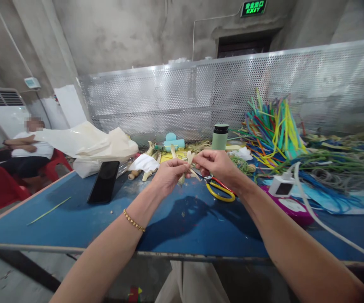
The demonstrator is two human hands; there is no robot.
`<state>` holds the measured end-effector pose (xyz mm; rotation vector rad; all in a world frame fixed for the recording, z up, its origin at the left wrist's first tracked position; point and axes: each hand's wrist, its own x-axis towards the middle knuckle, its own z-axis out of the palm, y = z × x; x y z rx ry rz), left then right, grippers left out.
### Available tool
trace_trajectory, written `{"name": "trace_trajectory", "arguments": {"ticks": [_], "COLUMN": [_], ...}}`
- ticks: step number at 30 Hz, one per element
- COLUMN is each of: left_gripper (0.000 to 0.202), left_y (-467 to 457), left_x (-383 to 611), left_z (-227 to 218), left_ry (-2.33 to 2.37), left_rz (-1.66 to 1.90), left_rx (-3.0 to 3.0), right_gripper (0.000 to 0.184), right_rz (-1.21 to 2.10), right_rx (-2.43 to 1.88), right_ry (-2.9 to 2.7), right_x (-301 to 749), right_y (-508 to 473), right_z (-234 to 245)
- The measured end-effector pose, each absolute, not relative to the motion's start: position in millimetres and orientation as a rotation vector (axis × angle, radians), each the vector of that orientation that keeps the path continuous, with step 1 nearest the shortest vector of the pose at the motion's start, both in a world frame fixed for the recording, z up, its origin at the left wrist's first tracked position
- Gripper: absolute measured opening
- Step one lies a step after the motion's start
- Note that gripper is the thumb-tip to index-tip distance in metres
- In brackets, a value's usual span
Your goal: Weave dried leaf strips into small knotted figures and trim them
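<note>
My left hand [171, 174] is closed, its thumb and fingers pinching a small pale piece of dried plant leaf or straw [189, 157]. Close beside it, my right hand [216, 165] is also closed in a pinch at the same piece, which stands up between the fingertips. Part of the piece is covered by the fingers, so its full shape cannot be made out. Scissors with yellow handles [221, 194] lie on the blue table just under my right hand. A red-handled tool [219, 184] lies against them, partly hidden by that hand.
A black phone [104, 182] rests left, near crumpled plastic sheeting [100, 145]. Behind my hands stands a green bottle [220, 138]. Coloured strips [276, 130], a magenta power strip [291, 206] and its white cable [314, 214] occupy the right. A person [30, 147] sits beyond the table.
</note>
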<state>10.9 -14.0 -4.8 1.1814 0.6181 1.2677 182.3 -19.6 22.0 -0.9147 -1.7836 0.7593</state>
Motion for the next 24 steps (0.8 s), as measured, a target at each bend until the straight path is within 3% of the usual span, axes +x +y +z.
{"name": "trace_trajectory", "arguments": {"ticks": [9,24], "left_gripper": [0.013,0.010], "left_y": [-14.0,-14.2], "left_x": [11.6,13.6], "left_z": [-7.1,-7.1], "left_ry": [0.601,0.593], "left_rz": [1.272,1.289], "left_rx": [1.210,1.240], "right_gripper": [0.019,0.018], "right_rz": [0.701,0.734], "right_rx": [-0.988,-0.987], "right_ry": [-1.885,-1.891], "right_x": [175.9,175.6], "right_y": [-22.4,-24.2], "right_z": [21.1,21.9]}}
